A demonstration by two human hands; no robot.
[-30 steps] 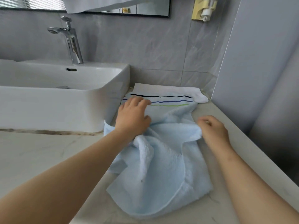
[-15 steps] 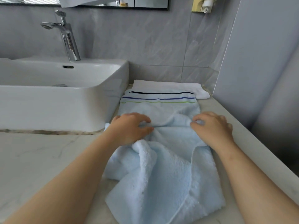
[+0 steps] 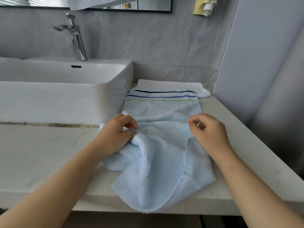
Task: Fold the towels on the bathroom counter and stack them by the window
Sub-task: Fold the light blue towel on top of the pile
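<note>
The blue towel [image 3: 164,155] lies rumpled on the surface [image 3: 41,153], its striped end at 12 o'clock over a white towel [image 3: 174,85], its 6 o'clock edge hanging off. The left hand [image 3: 117,134], at the towel's 9 o'clock, has curled fingers [image 3: 130,120] pinching a fold. The right hand [image 3: 209,131], at 3 o'clock, curls its fingers [image 3: 196,118] together; whether they hold cloth I cannot tell.
</note>
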